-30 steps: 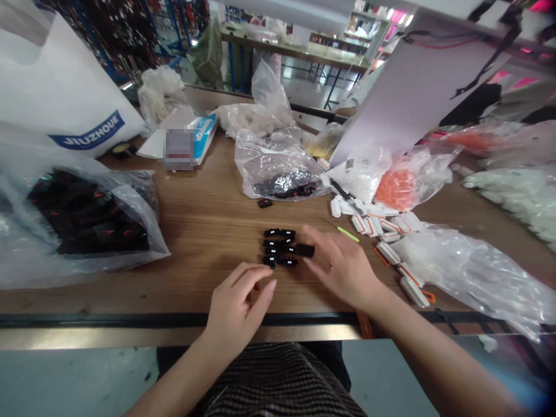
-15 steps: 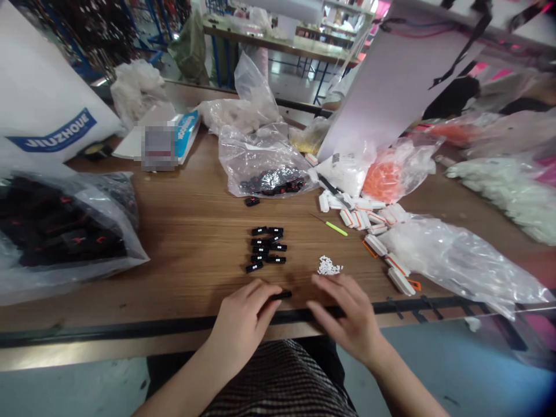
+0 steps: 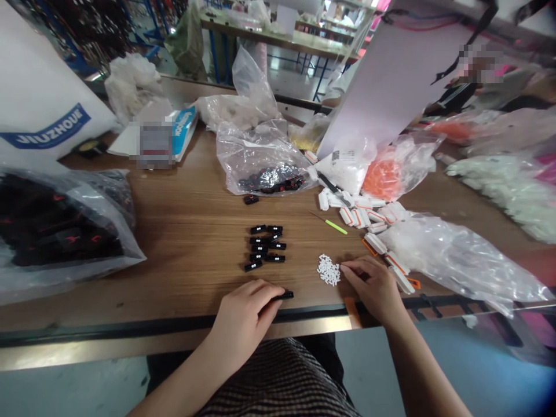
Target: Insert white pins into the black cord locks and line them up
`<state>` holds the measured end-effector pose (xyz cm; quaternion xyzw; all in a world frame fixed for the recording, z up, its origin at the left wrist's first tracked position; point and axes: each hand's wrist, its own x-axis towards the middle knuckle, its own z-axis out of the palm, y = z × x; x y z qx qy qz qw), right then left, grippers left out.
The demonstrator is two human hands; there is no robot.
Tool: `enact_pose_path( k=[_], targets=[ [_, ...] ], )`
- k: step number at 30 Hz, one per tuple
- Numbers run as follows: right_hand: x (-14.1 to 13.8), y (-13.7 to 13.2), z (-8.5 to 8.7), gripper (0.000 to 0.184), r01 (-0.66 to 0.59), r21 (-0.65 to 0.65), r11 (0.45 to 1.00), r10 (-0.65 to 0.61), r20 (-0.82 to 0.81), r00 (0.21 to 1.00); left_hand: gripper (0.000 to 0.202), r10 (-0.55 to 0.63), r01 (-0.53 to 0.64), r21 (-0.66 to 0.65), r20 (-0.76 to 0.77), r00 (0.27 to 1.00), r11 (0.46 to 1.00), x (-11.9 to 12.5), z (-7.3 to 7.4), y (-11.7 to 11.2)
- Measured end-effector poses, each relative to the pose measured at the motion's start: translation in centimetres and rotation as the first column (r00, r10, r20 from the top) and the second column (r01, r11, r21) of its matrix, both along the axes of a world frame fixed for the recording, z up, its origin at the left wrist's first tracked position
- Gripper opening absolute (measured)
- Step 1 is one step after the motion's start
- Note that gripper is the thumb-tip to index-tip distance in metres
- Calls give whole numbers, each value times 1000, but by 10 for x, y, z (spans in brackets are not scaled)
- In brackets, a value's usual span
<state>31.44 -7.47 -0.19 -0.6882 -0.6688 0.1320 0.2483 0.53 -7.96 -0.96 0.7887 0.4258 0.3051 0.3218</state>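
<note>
One black piece (image 3: 287, 295) held near the front edge

Just inside the front edge of the surface (image 3: 186, 208), the left hand (image 3: 248, 307) pinches the piece by its left end, thumb and fingers closed on it, the right end poking out. Beside the white bits (image 3: 329, 270), the right hand (image 3: 376, 286) is half curled, thumb and forefinger close together; whether they grip a bit cannot be told. The piece looks light, stiff and smooth, best held by its long sides. The bits look tiny, hard and easily scattered, suiting a fingertip pinch.
</note>
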Motion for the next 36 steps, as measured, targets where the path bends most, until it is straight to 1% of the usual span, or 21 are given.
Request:
enact_pose_path(
  k=[3, 5, 6, 7, 9, 11, 13, 16, 20, 26, 31, 33, 36],
  targets=[
    [0, 1, 1, 19, 50, -37, 998, -52, -51, 997, 17, 32, -32, -27, -12, 999, 999, 1, -1, 0],
    [-7, -1, 4, 18, 75, -26, 997, -78, -143, 987, 16, 42, -43, -35, -18, 999, 998, 1, -1, 0],
    [-14, -2, 7, 17, 66, -7, 998, -66, -198, 978, 15, 43, -44, -35, -19, 999, 998, 1, 0, 0],
    [-23, -4, 10, 15, 34, 13, 999, -30, -250, 968, 15, 43, -44, -34, -19, 999, 998, 1, 0, 0],
    [-48, -10, 19, 13, -86, 44, 995, 96, -311, 946, 14, 44, -45, -33, -19, 999, 998, 0, 1, -1],
    [-74, -14, 26, 12, -249, 15, 968, 241, -312, 919, 14, 46, -47, -34, -14, 999, 998, 1, 2, -1],
    [-96, -17, 31, 11, -359, -12, 933, 340, -288, 895, 15, 49, -50, -42, -12, 999, 998, 1, 4, 0],
    [-113, -16, 32, 10, -421, -25, 907, 406, -219, 887, 14, 51, -53, -60, -26, 998, 997, 1, 5, 0],
    [-116, -11, 32, 9, -447, -30, 894, 440, -127, 889, 14, 50, -52, -59, -29, 998, 997, 1, 6, 0],
    [-117, -10, 37, 9, -487, -55, 872, 486, -35, 873, 15, 52, -53, -60, -28, 998, 997, 1, 3, 0],
    [-120, -11, 41, 17, -535, -61, 843, 538, 105, 836, 14, 58, -60, -58, -34, 998, 996, 1, 2, 0],
    [-119, -12, 42, 18, -553, -35, 832, 552, 143, 822, 15, 62, -65, -59, -43, 997, 996, 1, 2, 0],
    [-117, -15, 40, 16, -538, 59, 841, 528, 125, 840, 15, 65, -67, -45, -42, 997, 997, 1, 2, 1]
  ],
)
